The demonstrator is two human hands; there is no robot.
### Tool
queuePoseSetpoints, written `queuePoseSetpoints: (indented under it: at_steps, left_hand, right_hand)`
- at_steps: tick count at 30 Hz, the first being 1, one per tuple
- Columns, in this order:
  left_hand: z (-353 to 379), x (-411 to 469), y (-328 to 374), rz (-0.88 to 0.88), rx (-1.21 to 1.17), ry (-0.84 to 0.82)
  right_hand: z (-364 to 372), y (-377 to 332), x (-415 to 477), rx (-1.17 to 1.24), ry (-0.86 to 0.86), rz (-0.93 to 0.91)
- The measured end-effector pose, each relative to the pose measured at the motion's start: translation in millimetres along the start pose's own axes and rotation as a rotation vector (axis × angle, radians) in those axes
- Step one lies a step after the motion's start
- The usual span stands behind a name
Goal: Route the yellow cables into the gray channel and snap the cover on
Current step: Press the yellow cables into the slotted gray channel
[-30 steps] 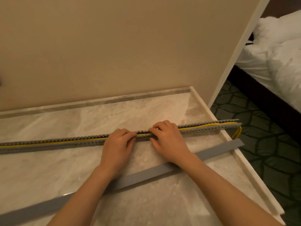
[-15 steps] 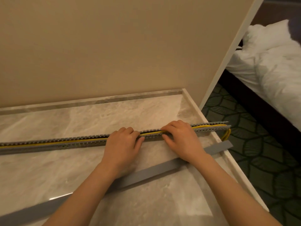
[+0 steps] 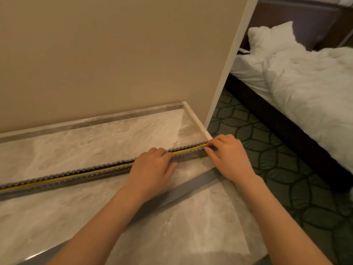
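While the gray cover lies loose on the marble counter under both forearms, left hand curls over the gray channel, right hand pinches its right end, yellow cables tucked inside.

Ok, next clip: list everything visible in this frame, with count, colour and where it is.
gray channel: one, gray, slotted, lying lengthwise across the countertop
yellow cables: count unclear, yellow, inside the channel
cover: one, gray, flat on the countertop nearer the person, passing under the left forearm
countertop: one, pale marble, foreground
wall panel: one, beige, behind the countertop
bed: one, white bedding on a dark base, right
carpet: one, green leaf pattern, floor at right
left hand: one, grips the channel
right hand: one, pinches the channel at the countertop's right edge
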State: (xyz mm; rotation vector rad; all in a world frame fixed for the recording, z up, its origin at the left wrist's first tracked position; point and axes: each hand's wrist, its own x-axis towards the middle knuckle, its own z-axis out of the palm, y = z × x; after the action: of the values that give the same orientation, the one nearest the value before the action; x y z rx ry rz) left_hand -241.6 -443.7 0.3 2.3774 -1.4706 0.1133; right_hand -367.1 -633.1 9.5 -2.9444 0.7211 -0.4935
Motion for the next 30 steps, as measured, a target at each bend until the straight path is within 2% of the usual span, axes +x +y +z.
queuePoseSetpoints:
  at_steps: [5,8,13,16,19,21,23,26,28,30]
  left_hand:
    - [2,1,6,-0.027,0.002,-0.019]
    - [3,1,5,-0.046,0.006,-0.056]
    - [4,3,6,-0.072,0.033,-0.104]
    - [4,3,4,-0.094,0.038,-0.106]
    - [5,2,6,-0.105,0.026,-0.088]
    - [6,1,8,-0.108,0.017,-0.084]
    - [6,0,9,-0.100,0.039,-0.088]
    - [5,0,9,-0.094,0.047,-0.079]
    - [4,1,8,-0.089,0.049,-0.074]
    - [3,2,5,-0.091,0.067,-0.072]
  right_hand:
    - [16,-6,-3,-0.150,-0.032,0.001]
    - [19,-7,-3,-0.149,-0.023,-0.003]
    - [15,7,-7,0.265,0.086,0.073]
    - [11,17,-10,0.527,0.235,0.283]
    - [12,35,-11,0.677,0.354,0.658]
    - [14,50,-10,0.863,0.318,0.961]
    - [17,63,-10,1.159,0.129,1.203]
    - [24,77,-12,1.540,-0.141,1.265]
    - [28,82,-9,1.730,-0.156,1.277]
    - [28,82,-3,1.830,-0.096,1.329]
